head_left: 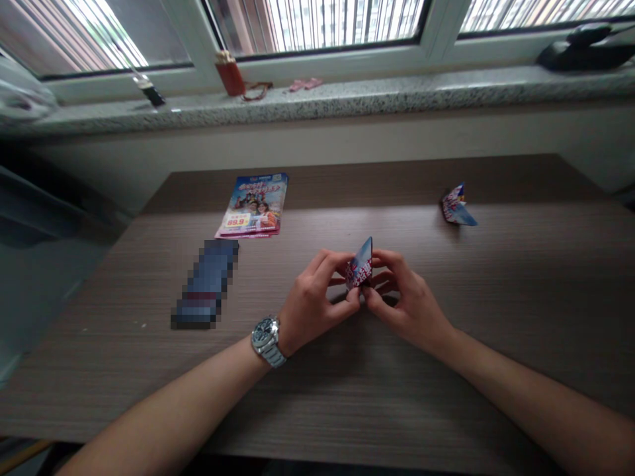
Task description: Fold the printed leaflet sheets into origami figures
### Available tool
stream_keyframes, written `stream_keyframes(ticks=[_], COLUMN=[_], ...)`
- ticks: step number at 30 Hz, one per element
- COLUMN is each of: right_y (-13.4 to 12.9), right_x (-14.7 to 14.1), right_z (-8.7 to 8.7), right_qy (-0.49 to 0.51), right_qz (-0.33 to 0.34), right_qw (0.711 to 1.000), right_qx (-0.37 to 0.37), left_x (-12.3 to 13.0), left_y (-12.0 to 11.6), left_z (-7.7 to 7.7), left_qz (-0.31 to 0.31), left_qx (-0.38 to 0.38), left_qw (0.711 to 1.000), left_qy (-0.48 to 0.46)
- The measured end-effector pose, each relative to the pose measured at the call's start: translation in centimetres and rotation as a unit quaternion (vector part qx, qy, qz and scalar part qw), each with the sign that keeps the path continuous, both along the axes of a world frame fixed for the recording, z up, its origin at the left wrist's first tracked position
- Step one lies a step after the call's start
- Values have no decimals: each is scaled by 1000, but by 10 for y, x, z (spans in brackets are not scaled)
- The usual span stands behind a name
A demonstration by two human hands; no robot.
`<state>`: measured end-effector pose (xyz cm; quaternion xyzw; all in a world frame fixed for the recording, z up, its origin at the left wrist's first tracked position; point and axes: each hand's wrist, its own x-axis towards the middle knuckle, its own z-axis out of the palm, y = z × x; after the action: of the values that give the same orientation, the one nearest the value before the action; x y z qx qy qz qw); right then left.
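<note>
Between both hands is a small folded paper, printed blue and white with red lettering, its pointed tip upward. My left hand, below a silver wristwatch, pinches the paper's left side between thumb and fingers. On its right side my right hand grips it, with the thumb low and the fingers behind. The fingers partly hide the lower part of the paper. Another folded paper piece in similar colours rests farther back on the right of the table.
A stack of printed flyers lies on the brown table at the back left. In front of it is a pixelated dark, flat object. Along the stone windowsill stand a red-brown container and a black device.
</note>
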<state>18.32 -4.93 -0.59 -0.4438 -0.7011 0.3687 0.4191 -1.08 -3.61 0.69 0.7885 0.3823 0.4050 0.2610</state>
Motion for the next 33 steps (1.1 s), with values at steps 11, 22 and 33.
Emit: stream_keyframes(ticks=[11, 22, 33], right_y=[2, 7, 10], right_x=[-2, -2, -3], right_z=[-2, -4, -9], right_qy=[23, 120, 190], right_qz=[10, 16, 10], right_qw=[999, 988, 972], right_qx=[-22, -97, -137], left_x=[2, -2, -1], left_y=[0, 2, 2], left_z=[1, -6, -7], left_qz=[-13, -16, -28], left_qx=[-26, -49, -79], left_qw=[999, 998, 994], left_qy=[-16, -47, -65])
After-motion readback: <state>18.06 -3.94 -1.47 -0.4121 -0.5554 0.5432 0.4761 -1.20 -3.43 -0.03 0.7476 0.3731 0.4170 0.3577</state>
